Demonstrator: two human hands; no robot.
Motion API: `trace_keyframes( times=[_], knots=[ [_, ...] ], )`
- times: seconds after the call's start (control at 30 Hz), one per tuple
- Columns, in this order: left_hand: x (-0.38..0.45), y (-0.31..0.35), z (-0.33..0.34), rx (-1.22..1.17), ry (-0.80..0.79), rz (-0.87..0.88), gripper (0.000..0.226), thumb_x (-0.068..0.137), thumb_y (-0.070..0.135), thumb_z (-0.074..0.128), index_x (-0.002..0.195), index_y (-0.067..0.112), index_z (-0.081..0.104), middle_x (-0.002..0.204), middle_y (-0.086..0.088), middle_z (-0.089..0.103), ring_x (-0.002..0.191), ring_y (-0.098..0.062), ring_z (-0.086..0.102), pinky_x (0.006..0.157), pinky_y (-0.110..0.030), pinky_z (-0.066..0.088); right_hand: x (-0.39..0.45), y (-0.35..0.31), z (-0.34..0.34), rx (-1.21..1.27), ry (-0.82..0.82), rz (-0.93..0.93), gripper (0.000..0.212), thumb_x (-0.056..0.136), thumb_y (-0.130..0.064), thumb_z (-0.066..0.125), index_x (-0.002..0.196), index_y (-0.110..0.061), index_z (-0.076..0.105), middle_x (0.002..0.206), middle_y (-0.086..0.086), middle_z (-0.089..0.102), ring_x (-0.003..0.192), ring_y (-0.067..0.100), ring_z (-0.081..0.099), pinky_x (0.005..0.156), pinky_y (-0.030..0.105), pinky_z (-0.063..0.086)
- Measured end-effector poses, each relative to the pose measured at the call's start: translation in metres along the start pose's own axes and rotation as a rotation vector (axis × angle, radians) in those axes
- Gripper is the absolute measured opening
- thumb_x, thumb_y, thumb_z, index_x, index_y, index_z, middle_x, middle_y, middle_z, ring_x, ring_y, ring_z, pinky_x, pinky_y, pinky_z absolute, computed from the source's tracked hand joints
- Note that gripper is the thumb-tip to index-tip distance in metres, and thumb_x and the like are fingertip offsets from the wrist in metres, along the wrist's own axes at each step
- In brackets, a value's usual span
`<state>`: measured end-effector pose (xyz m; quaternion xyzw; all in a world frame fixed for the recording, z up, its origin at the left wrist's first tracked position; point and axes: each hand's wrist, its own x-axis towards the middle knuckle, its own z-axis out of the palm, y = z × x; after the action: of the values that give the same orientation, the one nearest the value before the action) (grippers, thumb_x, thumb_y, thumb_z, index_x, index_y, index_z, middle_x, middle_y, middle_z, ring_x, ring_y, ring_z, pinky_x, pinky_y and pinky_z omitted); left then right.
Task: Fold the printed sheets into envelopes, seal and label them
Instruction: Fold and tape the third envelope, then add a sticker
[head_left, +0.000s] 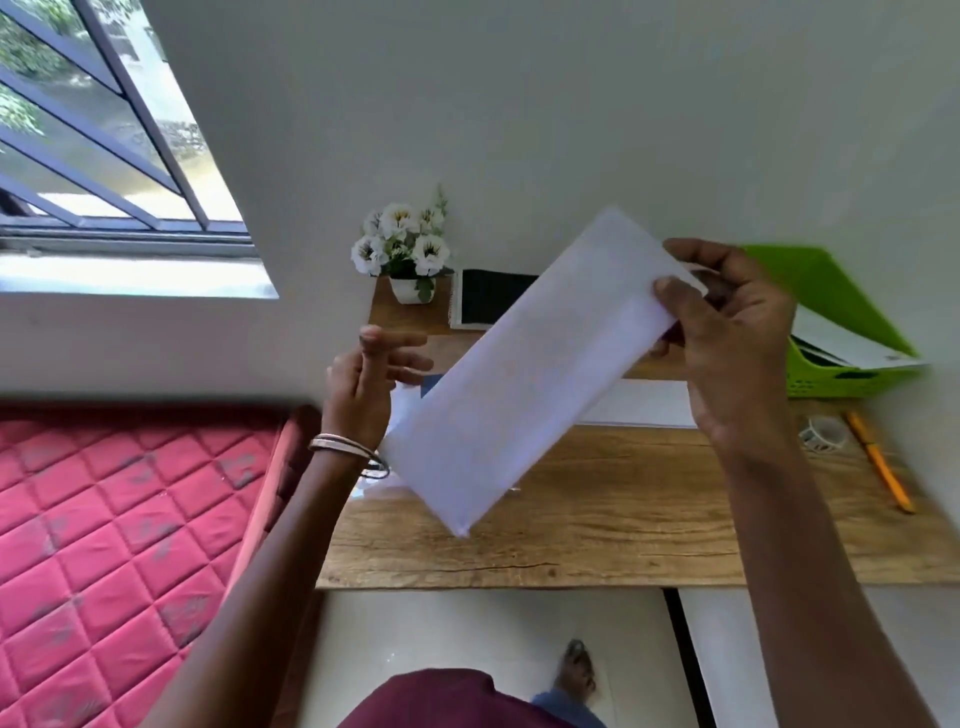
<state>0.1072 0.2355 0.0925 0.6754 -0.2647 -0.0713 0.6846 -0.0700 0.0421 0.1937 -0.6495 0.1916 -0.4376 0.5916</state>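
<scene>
A long white folded sheet hangs tilted above the wooden desk, its low end toward me and its high end up right. My right hand pinches that upper right end between thumb and fingers. My left hand, with bangles on the wrist, hovers just left of the sheet with its fingers spread and nothing in it. More white paper lies flat on the desk behind the held sheet, partly hidden by it.
A green basket with papers stands at the back right. A tape roll and an orange pencil lie on the right. A small flower pot and a dark notebook sit against the wall. A red mattress borders the desk's left.
</scene>
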Motion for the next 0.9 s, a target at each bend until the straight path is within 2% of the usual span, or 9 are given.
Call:
trace_keyframes(
  times=[0.17,0.3,0.37,0.5,0.57,0.7,0.77,0.83,0.9],
  knots=[
    [0.011,0.04,0.036,0.206,0.041,0.331,0.056,0.091,0.059,0.03,0.098,0.019,0.068,0.09,-0.004,0.072,0.077,-0.01,0.067,0.069,-0.02,0.049,0.011,0.021,-0.043,-0.03,0.142,0.114,0.02,0.085,0.005,0.055,0.091,-0.011,0.065,0.085,0.002,0.062,0.071,0.011,0.06,0.052,0.031,0.053],
    [0.016,0.057,0.073,0.581,-0.256,0.554,0.036,0.09,0.047,0.045,0.095,0.021,0.07,0.099,0.002,0.071,0.087,-0.011,0.065,0.078,-0.034,0.051,0.023,0.036,-0.078,-0.073,0.197,0.222,0.017,0.088,0.002,0.058,0.083,-0.009,0.069,0.097,0.009,0.066,0.079,0.002,0.062,0.057,0.02,0.052],
    [0.015,0.058,0.099,0.739,-0.427,0.536,0.048,0.081,0.064,0.048,0.105,0.027,0.067,0.106,0.005,0.069,0.094,-0.015,0.062,0.084,-0.045,0.046,0.029,0.04,-0.093,-0.055,0.175,0.263,0.014,0.09,-0.002,0.057,0.088,-0.008,0.07,0.098,0.008,0.066,0.083,0.004,0.063,0.058,0.018,0.053],
    [0.0,0.052,0.164,1.008,-0.573,0.465,0.076,0.07,0.079,0.043,0.13,0.033,0.05,0.132,0.009,0.055,0.118,-0.017,0.05,0.098,-0.041,0.029,0.038,0.05,-0.118,-0.047,0.085,0.333,0.017,0.094,-0.003,0.052,0.097,-0.002,0.069,0.104,0.01,0.066,0.084,0.01,0.066,0.064,0.022,0.056],
    [-0.005,0.046,0.194,1.064,-0.552,0.456,0.061,0.077,0.062,0.057,0.129,0.031,0.051,0.13,0.007,0.056,0.115,-0.019,0.054,0.099,-0.041,0.029,0.042,0.053,-0.129,0.012,0.038,0.402,0.019,0.095,-0.002,0.049,0.102,0.003,0.066,0.108,0.011,0.065,0.088,0.016,0.067,0.068,0.028,0.058],
    [-0.004,0.032,0.234,1.108,-0.357,0.55,0.031,0.068,0.017,0.079,0.099,0.021,0.071,0.094,0.0,0.073,0.08,-0.024,0.068,0.086,-0.044,0.044,0.056,0.056,-0.155,0.11,-0.099,0.518,0.023,0.097,-0.001,0.044,0.11,0.004,0.063,0.112,0.019,0.066,0.096,0.031,0.068,0.079,0.037,0.059],
    [-0.002,0.031,0.245,1.04,-0.359,0.513,0.027,0.079,0.031,0.068,0.105,0.022,0.068,0.1,0.0,0.071,0.089,-0.023,0.067,0.09,-0.045,0.042,0.063,0.058,-0.168,0.165,-0.161,0.546,0.026,0.097,0.004,0.041,0.11,0.003,0.063,0.109,0.024,0.067,0.095,0.032,0.068,0.084,0.041,0.057],
    [0.0,0.034,0.254,0.961,-0.433,0.41,0.047,0.082,0.054,0.051,0.118,0.025,0.06,0.114,0.002,0.066,0.101,-0.022,0.062,0.092,-0.044,0.038,0.069,0.061,-0.177,0.221,-0.207,0.576,0.029,0.094,0.01,0.04,0.111,0.003,0.063,0.107,0.026,0.067,0.097,0.034,0.068,0.086,0.041,0.056],
    [0.0,0.032,0.264,0.962,-0.449,0.403,0.049,0.081,0.055,0.051,0.119,0.025,0.059,0.115,0.003,0.065,0.1,-0.022,0.061,0.089,-0.045,0.038,0.075,0.064,-0.183,0.246,-0.234,0.585,0.032,0.09,0.015,0.043,0.113,0.003,0.061,0.105,0.023,0.069,0.097,0.032,0.068,0.085,0.039,0.056]
  ],
)
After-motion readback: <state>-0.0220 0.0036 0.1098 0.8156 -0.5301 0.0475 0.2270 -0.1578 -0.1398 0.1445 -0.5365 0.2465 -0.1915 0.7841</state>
